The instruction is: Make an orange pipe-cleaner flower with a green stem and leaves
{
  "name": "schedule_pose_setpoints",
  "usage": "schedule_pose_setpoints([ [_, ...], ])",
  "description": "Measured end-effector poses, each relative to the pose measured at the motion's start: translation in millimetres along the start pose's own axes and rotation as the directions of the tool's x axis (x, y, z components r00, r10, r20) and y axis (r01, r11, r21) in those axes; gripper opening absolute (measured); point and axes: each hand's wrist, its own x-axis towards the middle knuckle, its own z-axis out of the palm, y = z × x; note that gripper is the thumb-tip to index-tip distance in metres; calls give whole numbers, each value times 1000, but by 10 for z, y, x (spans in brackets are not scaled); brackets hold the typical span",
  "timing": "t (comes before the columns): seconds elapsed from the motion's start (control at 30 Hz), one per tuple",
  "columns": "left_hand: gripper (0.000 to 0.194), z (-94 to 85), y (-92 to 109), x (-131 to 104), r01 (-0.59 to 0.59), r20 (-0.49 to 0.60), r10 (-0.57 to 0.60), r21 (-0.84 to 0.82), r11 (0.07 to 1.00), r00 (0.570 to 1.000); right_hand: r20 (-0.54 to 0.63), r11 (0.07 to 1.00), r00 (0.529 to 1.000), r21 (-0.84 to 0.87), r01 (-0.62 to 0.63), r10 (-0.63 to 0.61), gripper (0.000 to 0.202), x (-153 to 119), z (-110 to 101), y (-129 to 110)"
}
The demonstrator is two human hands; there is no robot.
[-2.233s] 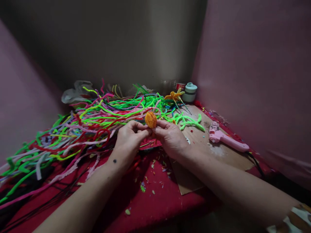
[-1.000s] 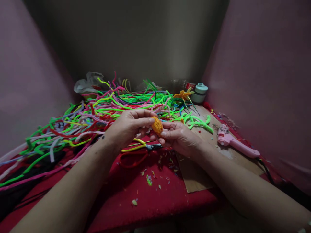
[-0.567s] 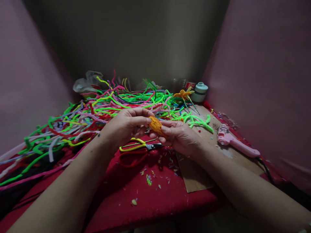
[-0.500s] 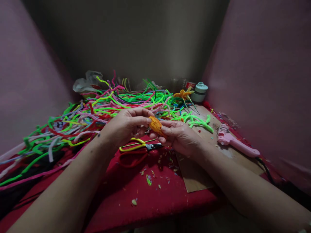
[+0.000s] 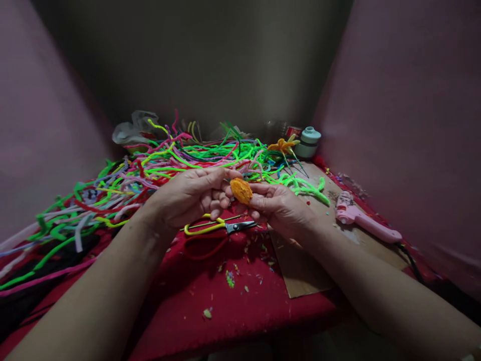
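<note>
A small oval piece of orange pipe cleaner [image 5: 241, 191], fuzzy and petal-like, is pinched at its right edge between the thumb and fingers of my right hand [image 5: 280, 205]. My left hand [image 5: 195, 195] is at its left side, fingers loosely curled and apart. One left fingertip seems to touch the edge, while the thumb and index reach over the top; whether they touch is hard to tell. Below the hands, scissors [image 5: 210, 228] with yellow and red handles lie on the red cloth [image 5: 240, 311], blades pointing right.
A tangled heap of colourful pipe cleaners [image 5: 158, 165] covers the back and left. To the right, a pink glue gun [image 5: 370, 225] rests on cardboard [image 5: 300, 273]. Orange flowers on stems [image 5: 283, 146] lie near a pale green bottle [image 5: 308, 142]. Tiny fluff scraps [image 5: 230, 278] dot the cloth.
My left thumb and fingers have loosened from the orange piece, and the left thumb has lifted. The piece has turned to show more of its face; my right hand still pinches it.
</note>
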Motion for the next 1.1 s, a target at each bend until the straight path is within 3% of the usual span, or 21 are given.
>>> schedule_pose_setpoints([
  [0.1, 30, -13, -7, 26, -68, -126, 70, 20, 998, 990, -40, 998, 999, -45, 34, -36, 32, -10, 18, -3],
  [0.2, 15, -24, -9, 43, -200, -305, 217, 86, 976, 927, -98, 980, 983, -137, 142, -156, 41, -16, 35, 10],
  [0.27, 17, -37, 2, 45, -250, -355, 277, 121, 961, 893, -106, 947, 963, -235, 219, -249, 47, -19, 40, 23],
  [0.43, 18, -123, 56, 63, -323, -404, 298, 6, 946, 865, -62, 758, 884, -544, 359, -463, 54, -32, 13, 66],
  [0.57, 32, -158, 89, 71, -348, -494, 295, -16, 937, 818, -12, 607, 812, -670, 426, -584, 54, -35, -13, 99],
  [0.7, 36, -75, 81, 30, -386, -422, 387, 91, 918, 820, 7, 540, 785, -721, 433, -619, 56, -20, -27, 118],
  [0.8, 14, 29, 44, 0, -369, -261, 419, 222, 903, 870, 23, 475, 754, -764, 436, -656, 56, -5, -47, 130],
  [0.9, 28, 133, 1, -16, -297, -158, 355, 302, 906, 921, 48, 398, 717, -805, 440, -695, 56, 3, -69, 143],
  [1.1, 21, 283, -43, -44, -236, -228, 334, 371, 898, 915, 123, 272, 676, -852, 447, -726, 49, 3, -67, 169],
])
